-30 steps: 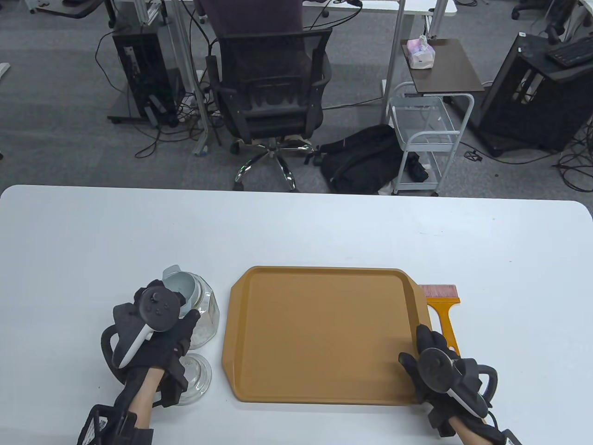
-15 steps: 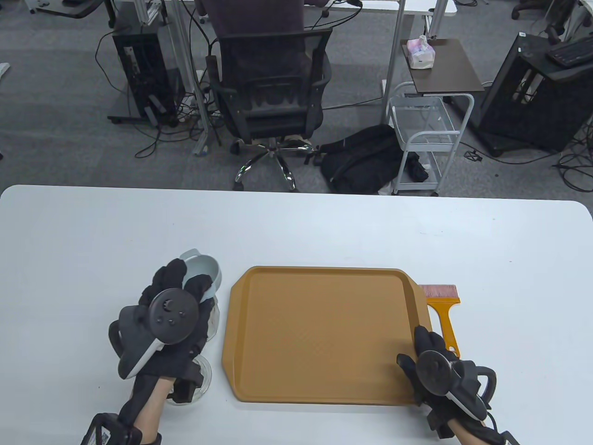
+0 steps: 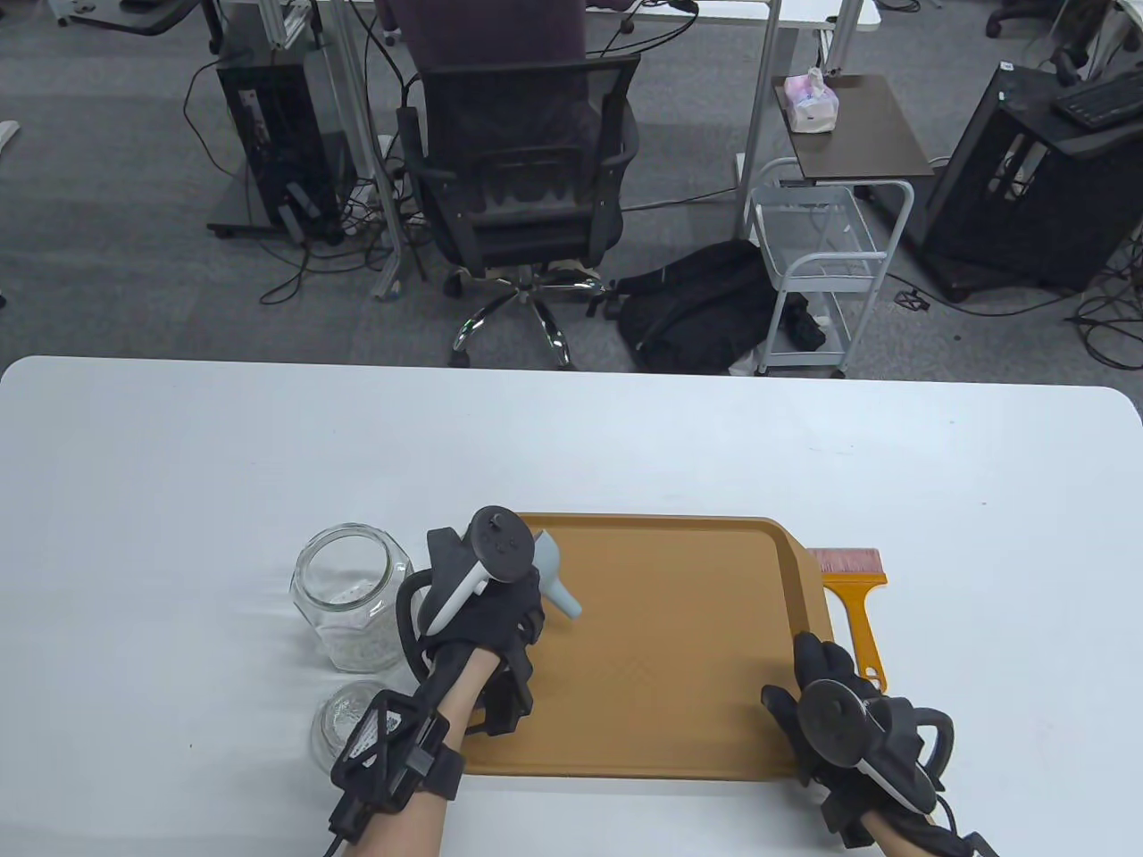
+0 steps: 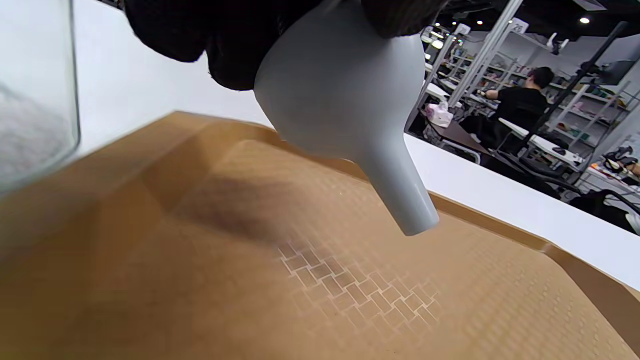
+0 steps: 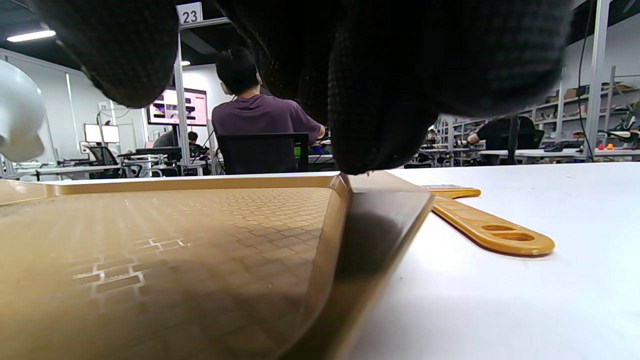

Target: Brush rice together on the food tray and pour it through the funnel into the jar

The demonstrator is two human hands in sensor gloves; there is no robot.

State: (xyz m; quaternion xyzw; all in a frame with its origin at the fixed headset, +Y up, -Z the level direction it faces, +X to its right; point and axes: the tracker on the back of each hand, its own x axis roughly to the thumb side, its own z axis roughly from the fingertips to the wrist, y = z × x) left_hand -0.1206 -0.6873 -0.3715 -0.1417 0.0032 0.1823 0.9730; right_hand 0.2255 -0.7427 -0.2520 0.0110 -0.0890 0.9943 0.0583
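Note:
My left hand grips the pale blue-grey funnel and holds it tilted over the left part of the brown food tray, spout toward the tray floor. In the left wrist view the funnel hangs just above the tray, which shows no rice. The glass jar stands open left of the tray with rice in its bottom. My right hand rests on the tray's right rim near the front corner, with fingertips over the rim. The orange brush lies just right of the tray.
The jar's glass lid lies on the table in front of the jar, close to my left forearm. The white table stretches beyond the tray. An office chair stands past the far edge.
My left hand has lifted the funnel out of the jar's mouth and carried it right, over the tray. The jar now stands uncovered. My right hand has stayed put.

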